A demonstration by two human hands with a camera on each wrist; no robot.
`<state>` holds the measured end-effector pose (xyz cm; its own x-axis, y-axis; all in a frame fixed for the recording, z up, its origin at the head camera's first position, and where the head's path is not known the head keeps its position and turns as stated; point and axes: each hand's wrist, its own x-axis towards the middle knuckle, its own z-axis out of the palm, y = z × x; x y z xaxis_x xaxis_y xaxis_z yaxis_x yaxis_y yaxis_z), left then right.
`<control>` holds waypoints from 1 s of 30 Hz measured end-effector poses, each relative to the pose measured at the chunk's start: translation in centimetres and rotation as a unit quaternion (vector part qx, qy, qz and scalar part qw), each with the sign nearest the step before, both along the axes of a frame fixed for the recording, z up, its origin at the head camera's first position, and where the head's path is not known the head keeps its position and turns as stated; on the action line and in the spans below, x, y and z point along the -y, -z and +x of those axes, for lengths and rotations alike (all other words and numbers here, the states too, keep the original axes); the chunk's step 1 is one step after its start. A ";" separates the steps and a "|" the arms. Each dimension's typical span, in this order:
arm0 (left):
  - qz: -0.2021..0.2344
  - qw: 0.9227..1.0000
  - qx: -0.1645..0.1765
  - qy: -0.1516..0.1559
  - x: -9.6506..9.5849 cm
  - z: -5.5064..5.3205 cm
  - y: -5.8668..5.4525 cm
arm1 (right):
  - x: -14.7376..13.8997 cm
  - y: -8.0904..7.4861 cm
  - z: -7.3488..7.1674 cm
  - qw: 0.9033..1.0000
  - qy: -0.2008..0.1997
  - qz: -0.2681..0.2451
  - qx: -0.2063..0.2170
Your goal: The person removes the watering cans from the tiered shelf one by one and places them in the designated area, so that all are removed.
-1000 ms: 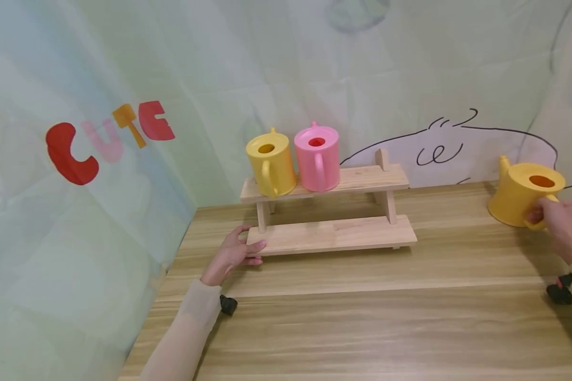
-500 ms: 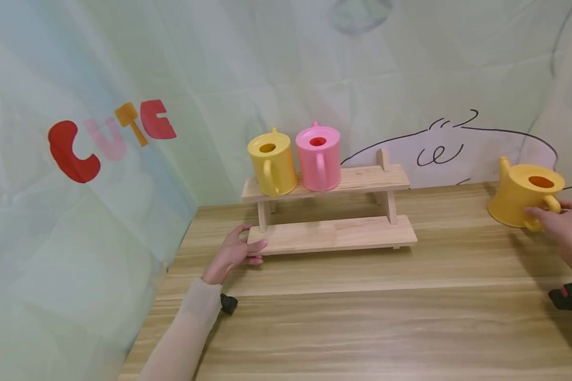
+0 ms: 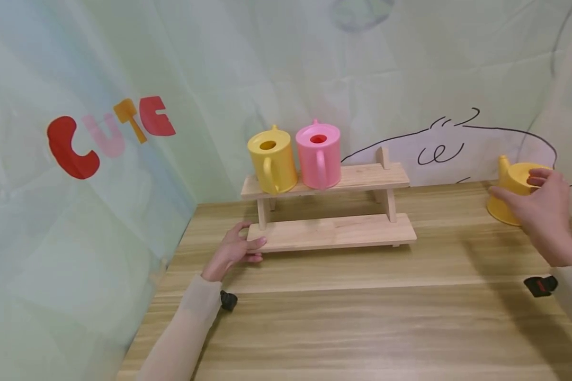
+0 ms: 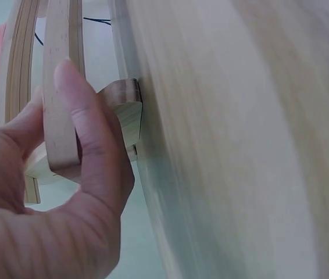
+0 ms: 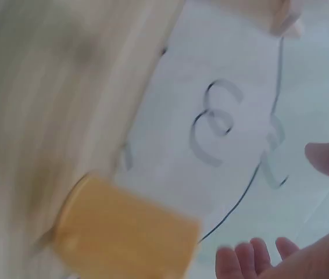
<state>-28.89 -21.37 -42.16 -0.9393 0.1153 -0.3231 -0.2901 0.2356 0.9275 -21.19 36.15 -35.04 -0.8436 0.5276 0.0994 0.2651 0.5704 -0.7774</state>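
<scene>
My left hand grips the left end of the lower board of a two-tier wooden shelf; in the left wrist view, thumb and fingers lie on either face of the board. At the far right stands a yellow watering can, spout toward the back left. In front of it in the head view, my right hand is raised with thumb and fingers apart, hiding the can's handle. The right wrist view has the can beside the spread fingers, with nothing between them.
On the upper shelf board, a yellow watering can and a pink watering can stand side by side at the left. A printed cloth hangs behind and to the left of the wooden table.
My right hand has let go of the right-hand can's handle and moved up and left across the can. The can stays in place, and my left hand keeps its grip on the shelf.
</scene>
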 end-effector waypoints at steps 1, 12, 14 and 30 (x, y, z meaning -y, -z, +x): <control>-0.001 1.000 0.000 0.000 0.0 0.0 0.0 | 0.6 -0.2 -0.2 1.000 -0.012 0.002 -0.003; -0.001 1.000 -0.002 0.001 0.1 -0.2 0.0 | 9.5 -1.7 -2.2 0.989 -0.141 -0.033 -0.036; 0.000 1.000 -0.001 0.001 0.1 -0.2 0.1 | 11.2 -2.1 -2.6 0.985 -0.160 -0.040 -0.046; 0.010 1.000 0.000 0.003 -0.1 -0.1 0.1 | 22.2 -5.0 -5.2 0.950 -0.285 -0.088 -0.095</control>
<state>-29.00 -21.30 -42.26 -0.9387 0.1283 -0.3201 -0.2882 0.2181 0.9324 -26.43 13.96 -30.00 -0.9730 0.0125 0.2304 -0.2020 0.4360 -0.8770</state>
